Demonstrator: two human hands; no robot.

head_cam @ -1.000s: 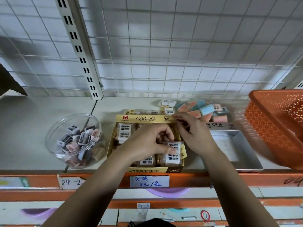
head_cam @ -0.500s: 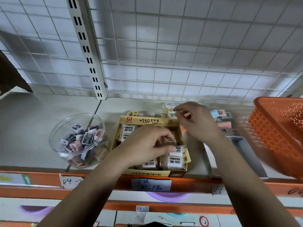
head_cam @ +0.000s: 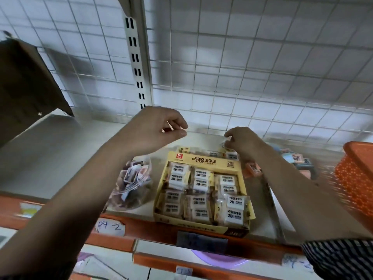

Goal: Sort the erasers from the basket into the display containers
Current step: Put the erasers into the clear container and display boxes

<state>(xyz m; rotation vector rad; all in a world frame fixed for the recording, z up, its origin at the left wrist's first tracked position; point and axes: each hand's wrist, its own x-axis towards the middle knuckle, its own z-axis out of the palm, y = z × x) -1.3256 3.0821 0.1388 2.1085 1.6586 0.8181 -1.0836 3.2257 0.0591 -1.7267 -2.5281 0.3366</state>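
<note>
White-wrapped erasers (head_cam: 232, 154) lie right under the right hand (head_cam: 245, 143), behind the yellow display box (head_cam: 203, 160). Its fingers (head_cam: 229, 136) are curled down onto those packets; too blurred to tell if they grip one or only touch. Left hand (head_cam: 155, 130) is raised above the shelf (head_cam: 60, 158), clear of everything, fingers (head_cam: 177, 122) curled, thumb tip meeting the index tip, nothing visible in the pinch.

Yellow box sits at the shelf front between both forearms, packed with rows of wrapped 2B erasers (head_cam: 201, 184) lying flat. Clear bowl (head_cam: 121, 201) just left of the box, under the left forearm, holds small mixed erasers in dark and pink tones. Pink eraser (head_cam: 253, 168) lies just beside the box's right rear corner, partly hidden by the right wrist. Pastel eraser pile (head_cam: 294, 157) further right at the back. Grey tray (head_cam: 272, 209) right of the box, mostly covered by the right arm. Orange basket (head_cam: 357, 174) at far right, blurred, contents not visible. Handwritten label (head_cam: 110, 227) on the orange shelf edge below the bowl. Striped sleeve (head_cam: 339, 257) on the right arm. Wire grid panel (head_cam: 242, 67) behind.
</note>
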